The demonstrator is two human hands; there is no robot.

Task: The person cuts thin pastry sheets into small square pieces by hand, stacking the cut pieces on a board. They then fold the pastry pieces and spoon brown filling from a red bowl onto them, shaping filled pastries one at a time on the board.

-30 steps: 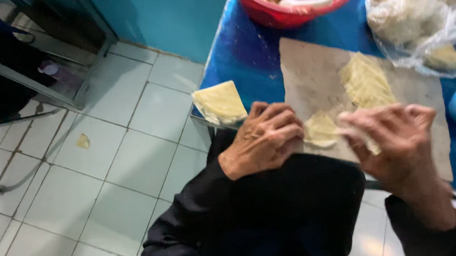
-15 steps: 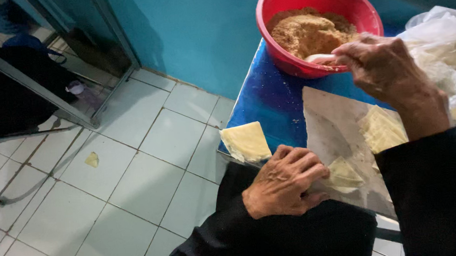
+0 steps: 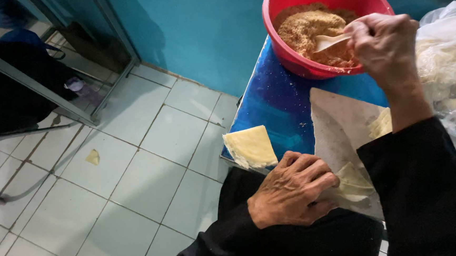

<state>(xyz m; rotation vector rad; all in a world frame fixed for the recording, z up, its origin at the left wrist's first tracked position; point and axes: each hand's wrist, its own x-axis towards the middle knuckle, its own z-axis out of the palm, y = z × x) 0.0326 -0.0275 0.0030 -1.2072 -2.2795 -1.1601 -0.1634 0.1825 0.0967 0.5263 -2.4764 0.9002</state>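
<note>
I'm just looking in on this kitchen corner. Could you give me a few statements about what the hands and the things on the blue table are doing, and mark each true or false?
1. The right hand holds a pale plastic spoon over the round red plastic bowl. True.
2. The red bowl holds clear water. False: it holds a brown crumbly filling.
3. The left hand rests on a thin pale yellow dough sheet on the grey board. True.
4. The stack of square pale yellow wrappers lies on the floor. False: it sits at the corner of the blue table.
5. The floor is dark wood. False: it is pale tile.
</note>
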